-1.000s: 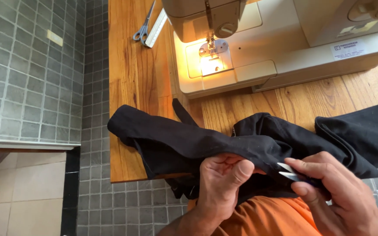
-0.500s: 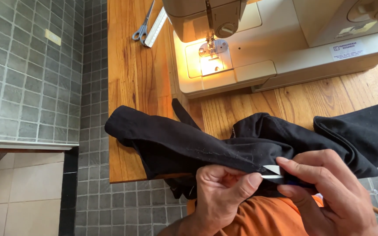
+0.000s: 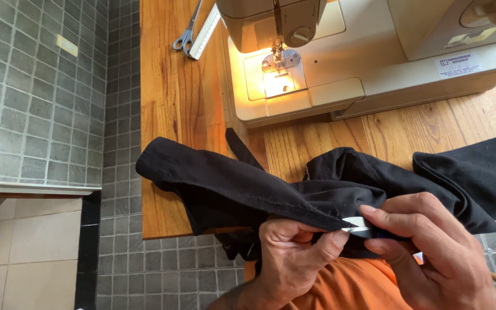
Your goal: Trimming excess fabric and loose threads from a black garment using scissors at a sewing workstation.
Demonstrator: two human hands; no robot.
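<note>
I've got my left hand (image 3: 294, 258) pinching the black fabric (image 3: 231, 183) seam, right hand (image 3: 431, 252) gripping a small metal tool (image 3: 358, 225) (seam ripper, probably), so keep the tip shallow.

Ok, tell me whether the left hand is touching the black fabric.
Touching: the head view shows the left hand pinching the black fabric seam edge between thumb and fingers.

I count two hands: left hand (image 3: 294, 258), right hand (image 3: 431, 252). One black garment (image 3: 242, 183), one small metal tool (image 3: 358, 225) between them. Far side: one sewing machine (image 3: 374, 51), one pair of scissors (image 3: 186, 35), one ruler (image 3: 205, 33).
</note>
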